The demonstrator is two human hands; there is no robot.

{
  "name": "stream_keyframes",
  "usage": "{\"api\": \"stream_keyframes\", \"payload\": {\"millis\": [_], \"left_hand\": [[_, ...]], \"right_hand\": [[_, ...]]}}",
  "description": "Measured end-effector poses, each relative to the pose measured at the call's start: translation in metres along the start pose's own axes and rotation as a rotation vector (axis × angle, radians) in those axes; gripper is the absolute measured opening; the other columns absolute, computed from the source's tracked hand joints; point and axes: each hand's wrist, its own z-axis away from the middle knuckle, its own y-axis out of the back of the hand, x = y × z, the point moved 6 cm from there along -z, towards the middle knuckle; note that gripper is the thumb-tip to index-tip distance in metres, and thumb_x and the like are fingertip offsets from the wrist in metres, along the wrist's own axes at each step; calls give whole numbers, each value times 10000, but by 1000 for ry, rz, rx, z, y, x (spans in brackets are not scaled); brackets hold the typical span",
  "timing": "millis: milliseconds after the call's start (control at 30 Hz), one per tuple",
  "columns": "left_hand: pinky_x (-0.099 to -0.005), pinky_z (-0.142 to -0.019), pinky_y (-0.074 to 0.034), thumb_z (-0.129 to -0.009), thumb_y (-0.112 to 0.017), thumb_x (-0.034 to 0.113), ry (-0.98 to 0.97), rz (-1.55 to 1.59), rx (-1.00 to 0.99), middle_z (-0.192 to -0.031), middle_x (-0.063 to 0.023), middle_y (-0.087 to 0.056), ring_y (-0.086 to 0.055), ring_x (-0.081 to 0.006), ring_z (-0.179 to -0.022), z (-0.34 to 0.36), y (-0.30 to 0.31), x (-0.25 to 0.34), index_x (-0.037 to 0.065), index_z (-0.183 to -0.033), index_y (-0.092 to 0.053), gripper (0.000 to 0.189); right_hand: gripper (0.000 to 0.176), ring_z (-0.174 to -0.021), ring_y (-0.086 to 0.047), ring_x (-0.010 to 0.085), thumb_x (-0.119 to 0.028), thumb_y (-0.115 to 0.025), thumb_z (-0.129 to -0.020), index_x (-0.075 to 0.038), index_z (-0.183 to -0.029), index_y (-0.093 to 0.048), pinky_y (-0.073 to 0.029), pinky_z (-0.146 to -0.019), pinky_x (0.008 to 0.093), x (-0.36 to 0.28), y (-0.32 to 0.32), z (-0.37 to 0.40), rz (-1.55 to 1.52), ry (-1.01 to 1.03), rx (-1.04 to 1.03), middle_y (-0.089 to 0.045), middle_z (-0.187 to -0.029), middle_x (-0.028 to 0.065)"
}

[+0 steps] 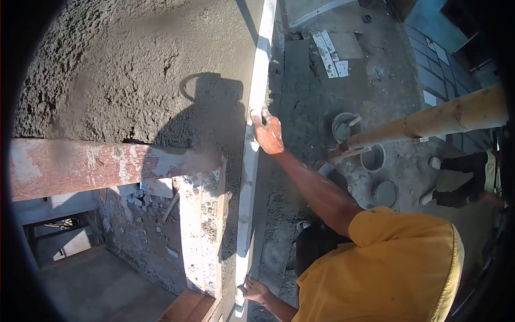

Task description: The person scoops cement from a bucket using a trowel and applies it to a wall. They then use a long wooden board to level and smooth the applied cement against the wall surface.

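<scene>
A long, pale straightedge point(248, 188) runs up and down the view along the edge of the wet, grey-plastered wall point(155, 59). My right hand point(268, 134), spotted with white, grips its upper part with the fingers around its side. Near the lower end, my left hand point(256, 291) holds the same bar between thumb and fingers. The plaster is smoother beside the bar and rough toward the far left. A shadow of a head falls on it.
A paint-worn wooden beam point(107, 165) crosses above a wall opening at left. A bamboo pole point(434, 124) slants in from the right. Buckets point(373, 158) with grey mix and a white perforated strip point(331, 53) are on the ground. Another person's legs point(458, 180) show at right.
</scene>
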Motion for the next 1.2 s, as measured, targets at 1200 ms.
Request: {"api": "stream_keyframes", "payload": {"millis": [1200], "left_hand": [[-450, -1295, -384, -1088, -649, 354, 42, -69, -96, -1582, -316, -355, -442, -393, -1485, -133, 117, -66, -138, -1518, -391, 703]], "right_hand": [[582, -830, -644, 188, -446, -670, -1039, 83, -1282, -680, -525, -776, 407, 165, -61, 44, -31, -168, -86, -718, -874, 155]]}}
